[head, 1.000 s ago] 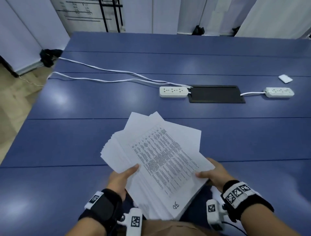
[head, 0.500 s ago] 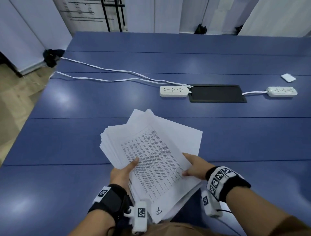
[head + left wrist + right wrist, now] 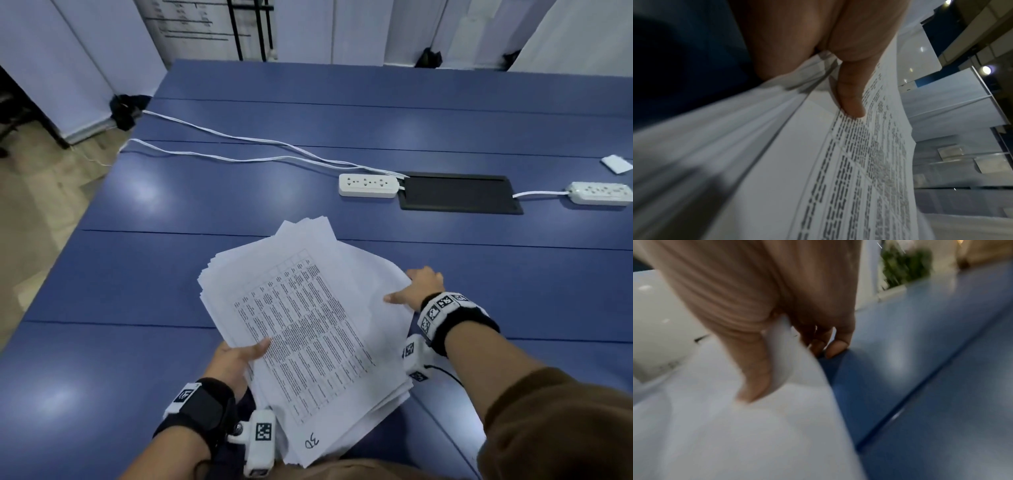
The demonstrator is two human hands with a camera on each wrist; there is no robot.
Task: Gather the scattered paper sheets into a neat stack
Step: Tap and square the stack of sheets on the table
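A fanned bundle of white paper sheets (image 3: 308,325) is held over the near part of the blue table (image 3: 137,274); its top sheet carries a printed table and a handwritten mark at the near corner. My left hand (image 3: 236,359) grips the bundle's left edge, thumb on top of the printed sheet (image 3: 859,162), fingers hidden beneath. My right hand (image 3: 418,287) holds the far right corner of the sheets (image 3: 735,426), thumb on top, fingers curled under the edge. The right wrist view is blurred.
Two white power strips (image 3: 368,185) (image 3: 599,192) lie beyond the papers on either side of a black cable hatch (image 3: 459,193). White cords (image 3: 222,144) trail off to the far left. A small white item (image 3: 616,163) sits at the far right.
My right hand has slid from the bundle's near right edge up to its far right corner. The bundle has turned and shifted slightly; my left hand keeps its grip.
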